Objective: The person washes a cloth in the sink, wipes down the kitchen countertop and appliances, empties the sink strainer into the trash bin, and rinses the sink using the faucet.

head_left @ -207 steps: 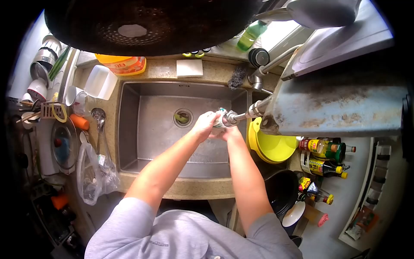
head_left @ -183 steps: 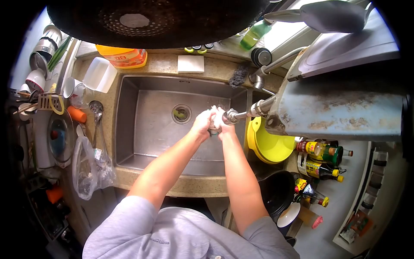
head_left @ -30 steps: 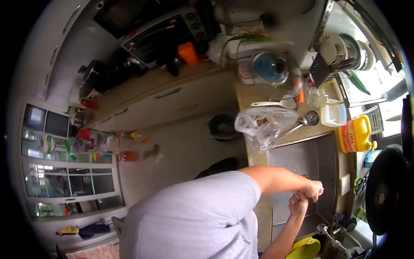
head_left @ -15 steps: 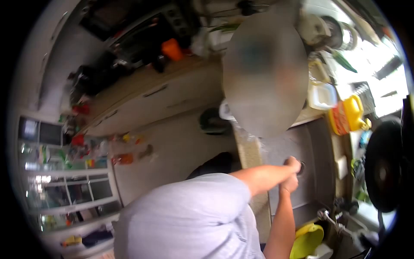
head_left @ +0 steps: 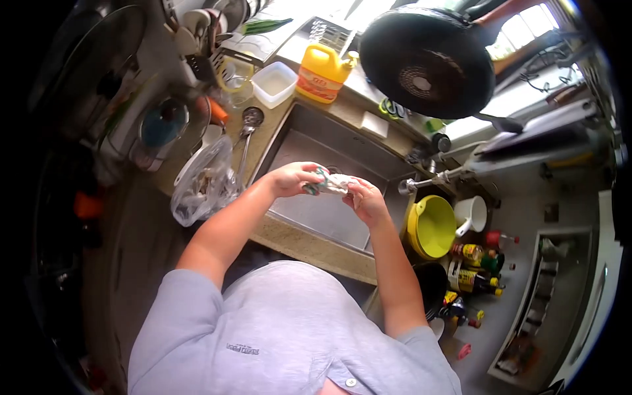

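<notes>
A crumpled white dishcloth with green patches (head_left: 334, 184) is stretched between my two hands above the steel sink (head_left: 309, 135). My left hand (head_left: 293, 179) is closed on its left end, with fingers and thumb around the green part. At the other end, my right hand (head_left: 367, 201) grips the white part, its fingers curled. The cloth looks twisted and bunched, and hides part of the sink drain behind it.
Left of the sink lie a clear plastic bag (head_left: 204, 187) and a slotted ladle (head_left: 251, 121). Behind stand a white plastic tub (head_left: 275, 84) and a yellow detergent jug (head_left: 321, 74). A black pan (head_left: 428, 62) hangs upper right. Yellow-green basins (head_left: 434, 227) and several bottles stand right.
My hands, pressed together low over the sink before, are now raised and apart with the dishcloth showing between them. The head view has swung round to face the sink.
</notes>
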`<state>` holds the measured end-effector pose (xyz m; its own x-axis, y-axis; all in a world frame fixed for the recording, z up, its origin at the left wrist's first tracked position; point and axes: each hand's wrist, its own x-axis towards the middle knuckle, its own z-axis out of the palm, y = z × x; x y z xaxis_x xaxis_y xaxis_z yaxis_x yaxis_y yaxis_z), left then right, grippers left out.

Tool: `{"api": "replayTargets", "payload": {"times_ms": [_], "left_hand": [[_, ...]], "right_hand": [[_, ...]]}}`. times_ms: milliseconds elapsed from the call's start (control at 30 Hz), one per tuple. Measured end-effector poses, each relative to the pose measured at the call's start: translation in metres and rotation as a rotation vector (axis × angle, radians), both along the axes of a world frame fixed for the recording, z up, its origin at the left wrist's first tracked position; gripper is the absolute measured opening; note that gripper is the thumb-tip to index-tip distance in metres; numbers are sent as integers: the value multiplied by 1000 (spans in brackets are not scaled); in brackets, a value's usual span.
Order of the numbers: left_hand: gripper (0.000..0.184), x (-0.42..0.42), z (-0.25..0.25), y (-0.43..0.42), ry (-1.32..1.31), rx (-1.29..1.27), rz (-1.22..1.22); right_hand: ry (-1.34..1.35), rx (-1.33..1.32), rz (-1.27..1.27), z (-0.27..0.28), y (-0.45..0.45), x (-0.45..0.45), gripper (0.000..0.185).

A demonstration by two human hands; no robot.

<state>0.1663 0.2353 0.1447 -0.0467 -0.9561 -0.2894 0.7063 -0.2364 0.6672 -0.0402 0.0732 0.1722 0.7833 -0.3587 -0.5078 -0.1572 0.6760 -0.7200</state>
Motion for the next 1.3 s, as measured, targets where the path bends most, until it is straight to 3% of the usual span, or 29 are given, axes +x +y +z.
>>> {"api": "replayTargets", "payload": {"times_ms": [33,133,200,267,333,400,467,500,600,633,667,767,800,867,900,1000,1100,1133,1233,1300], "left_hand": [[28,2,8,4,56,43,62],[22,11,18,17,218,31,121],[22,11,13,18,189,39,173],[27,13,-18,17,-163,191,308],[36,5,-5,20,-676,402,430],[33,2,-10,19,-695,254,482],[30,-6,-10,28,-754,277,422],[28,-7,-6,29,-815,290,384],[26,-18,-2,33,-800,187,345],[26,-22,-7,35,-837,102,380],[26,-26,-12,41,-845,112,363],[29,-33,5,42,-1756,-18,401],[29,-38,10,47,-1755,0,381],[30,-46,12,55,-2056,-129,449],[29,-46,-2,61,-2213,-190,410],[30,-73,-18,101,-2197,-378,209],[46,-105,-19,144,-1883,-423,-156],[46,-111,-13,148,-1858,-359,-156],[41,-121,7,138,-1911,-219,-163],[37,-127,-1,120,-1702,-4,125]], "right_hand": [[45,-7,-59,2,3,-3,25],[55,44,-230,8,16,-4,23],[28,75,-282,21,24,-6,22],[3,114,-329,16,29,-7,21],[222,-133,-268,-4,38,-15,25],[193,-114,-257,-7,30,-28,29],[90,30,-191,-13,31,-48,27],[44,-56,-85,-13,31,-50,24],[-40,-29,-180,-3,27,-59,28],[31,-113,-95,-16,17,-62,29],[286,-377,-131,-34,16,-66,24],[281,-573,-146,-35,2,-64,16],[298,-565,-156,-41,-2,-66,19],[317,-536,-165,-56,8,-83,23],[289,-670,-184,-58,6,-82,27],[284,-915,-114,-42,12,-89,28],[350,-1096,76,-8,31,-88,24],[411,-1161,181,-5,40,-86,22],[238,-1115,143,-14,53,-81,19],[163,-1137,82,2,62,-73,29]]}}
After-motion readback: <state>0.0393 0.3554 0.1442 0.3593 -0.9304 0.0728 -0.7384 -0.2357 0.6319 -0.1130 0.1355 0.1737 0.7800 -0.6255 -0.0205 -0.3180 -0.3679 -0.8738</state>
